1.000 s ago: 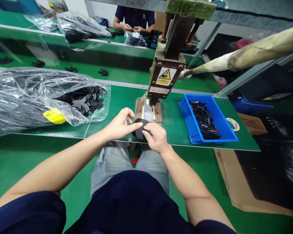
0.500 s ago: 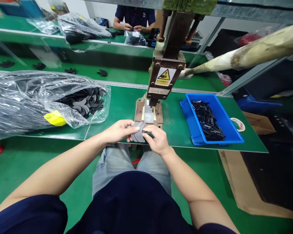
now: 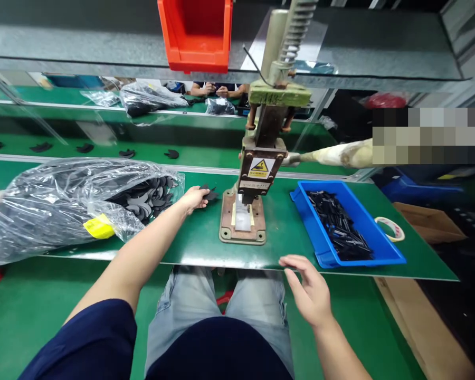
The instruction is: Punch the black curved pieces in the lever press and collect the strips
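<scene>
Green matting covers the bench (image 3: 285,253), and the largest thing on it, a clear plastic bag (image 3: 55,206) with its mouth lying open toward the middle, is the first risk: the dark cut shapes heaped at that mouth are loose, and I judge that a brush from a forearm could spill them across the matting. The hand press (image 3: 261,158) stands just right of the bag, its ram hanging over a bare base plate (image 3: 242,227) and its padded lever (image 3: 332,154) reaching out to the right. A fingertip left in that gap when the lever is pulled would be crushed, as the yellow warning label suggests. The blue bin (image 3: 383,248), full of small black parts, sits with its near corner close to the front edge of the bench, so a knock from below could tip it off. The left hand (image 3: 195,199) is at the end of a long, nearly straight arm stretched across the bench, its fingers closed on a black piece (image 3: 210,194) that lies between the bag's mouth and the press, low at the matting. The piece looks thin and limp, so it may slip from so light a pinch. The right hand (image 3: 309,291) hangs off the front edge just before the bin's corner, empty, its fingers loosely spread.
</scene>
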The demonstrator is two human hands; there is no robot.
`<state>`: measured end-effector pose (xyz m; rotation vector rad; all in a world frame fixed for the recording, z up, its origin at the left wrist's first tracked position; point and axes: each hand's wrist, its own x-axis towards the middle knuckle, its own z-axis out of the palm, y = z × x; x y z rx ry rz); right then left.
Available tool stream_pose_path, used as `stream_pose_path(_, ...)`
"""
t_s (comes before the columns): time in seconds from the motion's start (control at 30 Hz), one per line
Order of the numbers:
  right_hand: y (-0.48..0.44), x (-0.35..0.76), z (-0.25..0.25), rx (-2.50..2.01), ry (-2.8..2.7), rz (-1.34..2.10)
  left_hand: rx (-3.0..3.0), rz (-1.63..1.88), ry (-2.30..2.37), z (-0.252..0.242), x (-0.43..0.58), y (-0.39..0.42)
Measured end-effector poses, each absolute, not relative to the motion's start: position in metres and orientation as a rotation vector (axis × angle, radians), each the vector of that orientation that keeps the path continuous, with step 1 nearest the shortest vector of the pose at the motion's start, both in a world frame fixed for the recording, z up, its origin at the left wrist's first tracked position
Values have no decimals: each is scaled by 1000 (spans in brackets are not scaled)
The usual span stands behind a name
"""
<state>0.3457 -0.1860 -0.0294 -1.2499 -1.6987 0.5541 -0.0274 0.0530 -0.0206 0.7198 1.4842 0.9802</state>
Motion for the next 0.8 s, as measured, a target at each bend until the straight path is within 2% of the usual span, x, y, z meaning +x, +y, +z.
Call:
stream_pose_path(0.17,-207,384,-33,-1428,-1566,513,683,1040,1497,-21,-11,104)
stream_pose_path(0.4,-206,422,-17,-1573,-1546,382,651,1137,1456,5,-14,161)
stream_pose_path(0.6,-153,478,15,-1787,-1661,187,723,1079,1496,-10,-26,129)
stream_pose_path(0.8,-52,504,33,-2049,-1994,385,974,1037,1452,-22,-27,55)
